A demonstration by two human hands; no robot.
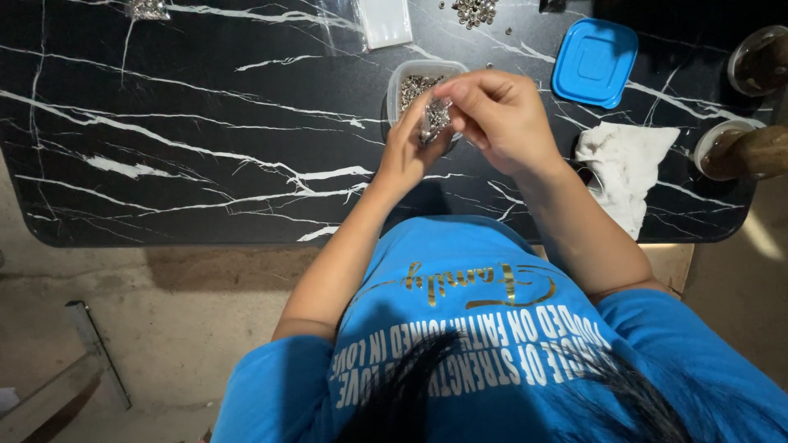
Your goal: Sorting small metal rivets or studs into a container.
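Both my hands meet over the black marble-patterned table [205, 123]. My left hand [406, 148] and my right hand [501, 115] together pinch a small clear plastic bag [435, 119] filled with tiny silver metal pieces. Right behind the bag stands a small clear tub [402, 78] holding more of the same silver pieces. My right hand's fingers curl over the top of the bag; my left fingers grip its lower side.
A blue square lid [595, 61] lies to the right of the tub. A crumpled white cloth [628, 168] sits near the right front edge. Loose silver pieces [474, 10], a clear bag [384, 20] and round containers [743, 148] line the back and right.
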